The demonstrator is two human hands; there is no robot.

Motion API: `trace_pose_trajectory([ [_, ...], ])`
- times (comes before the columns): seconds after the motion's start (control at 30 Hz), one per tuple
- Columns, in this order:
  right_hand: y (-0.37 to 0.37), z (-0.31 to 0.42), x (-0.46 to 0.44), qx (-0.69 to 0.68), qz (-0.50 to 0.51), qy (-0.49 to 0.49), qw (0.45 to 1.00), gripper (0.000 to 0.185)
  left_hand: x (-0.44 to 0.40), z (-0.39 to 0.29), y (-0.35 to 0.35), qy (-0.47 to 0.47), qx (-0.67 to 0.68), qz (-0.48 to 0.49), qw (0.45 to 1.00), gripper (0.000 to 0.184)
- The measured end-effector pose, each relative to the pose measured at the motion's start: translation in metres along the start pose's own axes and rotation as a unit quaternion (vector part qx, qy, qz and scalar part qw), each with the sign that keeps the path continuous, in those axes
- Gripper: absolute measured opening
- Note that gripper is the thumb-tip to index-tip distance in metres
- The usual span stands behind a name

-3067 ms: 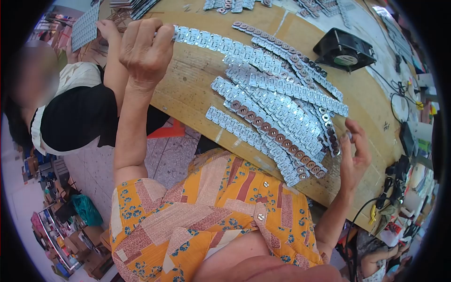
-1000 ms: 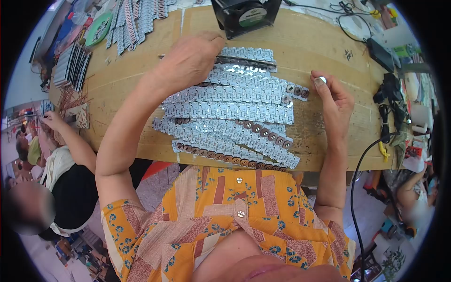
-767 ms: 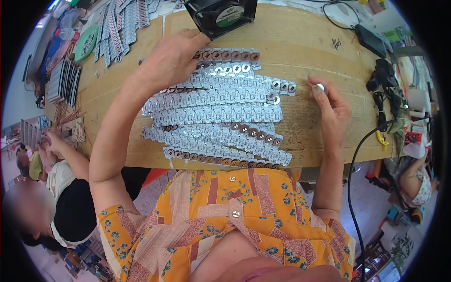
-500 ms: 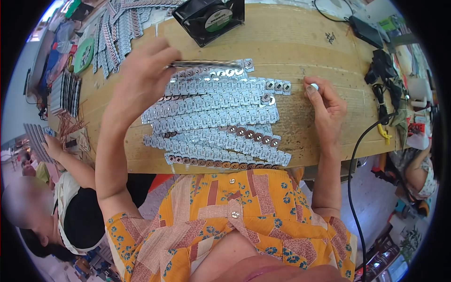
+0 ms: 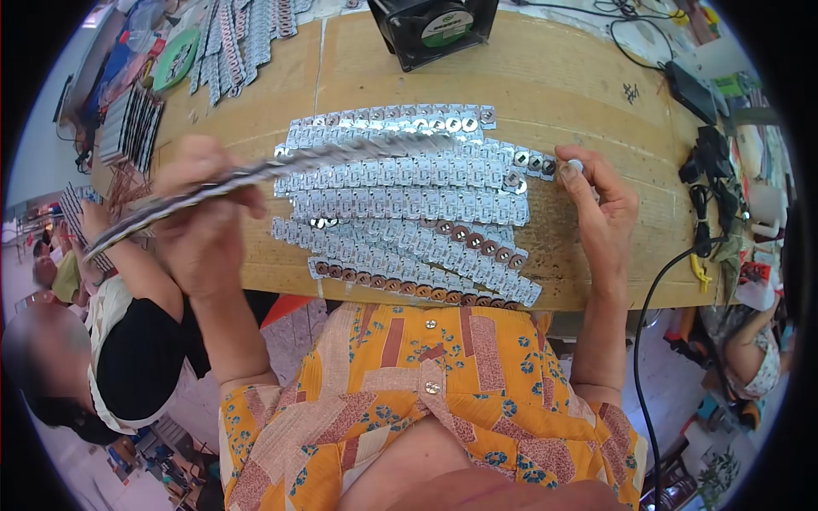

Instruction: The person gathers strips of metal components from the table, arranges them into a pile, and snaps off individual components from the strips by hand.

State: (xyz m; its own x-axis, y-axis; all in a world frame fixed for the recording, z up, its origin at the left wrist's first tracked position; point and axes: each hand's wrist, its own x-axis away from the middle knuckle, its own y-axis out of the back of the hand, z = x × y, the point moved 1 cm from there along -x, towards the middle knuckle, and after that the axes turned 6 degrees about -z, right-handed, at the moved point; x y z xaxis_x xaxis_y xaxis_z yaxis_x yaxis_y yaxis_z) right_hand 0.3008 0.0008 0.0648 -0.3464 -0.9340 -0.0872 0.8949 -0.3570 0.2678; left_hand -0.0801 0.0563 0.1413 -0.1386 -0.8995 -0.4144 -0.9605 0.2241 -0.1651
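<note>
My left hand (image 5: 203, 226), blurred by motion, is closed around a long thin strip (image 5: 341, 155) of small linked metal pieces. The strip slants across the left side, its far part passing above the other strips. Beneath it, several similar silvery strips (image 5: 409, 204) lie side by side on the table, some showing round brown or shiny discs. My right hand (image 5: 605, 204) rests at their right end, thumb and fingers pinched on a small whitish round piece (image 5: 574, 165). Right beside those fingertips is a strip end with dark squares (image 5: 535, 163).
A black fan (image 5: 434, 32) stands at the table's (image 5: 596, 111) far edge. More strips (image 5: 243, 43) and a green tray (image 5: 177, 60) are at the far left. A black cable (image 5: 648, 332) hangs on the right. At left, another person's arm (image 5: 141, 260) reaches in.
My left hand has moved left and toward me, and the strip in it has swung out over the left side. My right hand keeps its pinch. The whole view has shifted slightly.
</note>
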Motion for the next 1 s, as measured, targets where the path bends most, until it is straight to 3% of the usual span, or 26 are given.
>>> trace_pose_trajectory([
  [0.1, -0.005, -0.004, -0.003, 0.001, -0.003, 0.012, 1.000, 0.009, 0.031, 0.038, -0.021, 0.107, 0.048, -0.011, 0.993, 0.033],
  [0.13, -0.007, -0.002, -0.003, 0.008, -0.001, 0.018, 1.000, 0.009, 0.037, 0.043, -0.028, 0.116, -0.013, 0.008, 0.993, 0.032],
  [0.17, -0.006, 0.001, -0.001, 0.014, 0.000, 0.022, 1.000, 0.010, 0.031, 0.049, -0.021, 0.032, -0.174, 0.123, 0.976, 0.033],
  [0.23, -0.004, 0.001, 0.003, 0.029, 0.005, 0.032, 0.999, 0.010, 0.025, 0.040, -0.026, 0.005, -0.309, 0.162, 0.937, 0.036],
  [0.4, 0.000, 0.010, -0.002, 0.052, 0.020, 0.019, 0.998, 0.009, -0.006, 0.010, 0.013, -0.051, -0.521, 0.142, 0.840, 0.034],
  [0.43, -0.002, 0.014, -0.008, 0.078, 0.043, 0.089, 0.992, 0.008, -0.017, 0.012, 0.017, -0.077, -0.562, 0.125, 0.814, 0.034],
  [0.5, -0.013, 0.020, -0.019, 0.126, 0.090, 0.222, 0.963, 0.007, -0.038, 0.026, 0.009, -0.080, -0.519, 0.172, 0.834, 0.031],
  [0.6, -0.043, 0.028, -0.032, 0.066, 0.182, 0.274, 0.942, 0.011, -0.060, 0.068, -0.013, -0.049, -0.420, 0.274, 0.864, 0.026],
  [0.7, -0.066, 0.025, -0.041, 0.101, 0.213, 0.342, 0.910, 0.012, -0.074, 0.102, -0.043, -0.114, -0.465, 0.319, 0.818, 0.022],
  [0.77, -0.061, 0.030, -0.035, 0.116, 0.231, 0.314, 0.914, 0.011, -0.077, 0.112, -0.056, -0.104, -0.517, 0.342, 0.778, 0.022],
  [0.9, -0.037, 0.043, -0.021, 0.128, 0.258, 0.299, 0.910, 0.012, -0.085, 0.109, -0.059, -0.107, -0.524, 0.358, 0.765, 0.025],
  [1.0, -0.027, 0.047, -0.004, 0.117, 0.229, 0.302, 0.918, 0.015, -0.088, 0.097, -0.060, -0.028, -0.444, 0.383, 0.809, 0.026],
])
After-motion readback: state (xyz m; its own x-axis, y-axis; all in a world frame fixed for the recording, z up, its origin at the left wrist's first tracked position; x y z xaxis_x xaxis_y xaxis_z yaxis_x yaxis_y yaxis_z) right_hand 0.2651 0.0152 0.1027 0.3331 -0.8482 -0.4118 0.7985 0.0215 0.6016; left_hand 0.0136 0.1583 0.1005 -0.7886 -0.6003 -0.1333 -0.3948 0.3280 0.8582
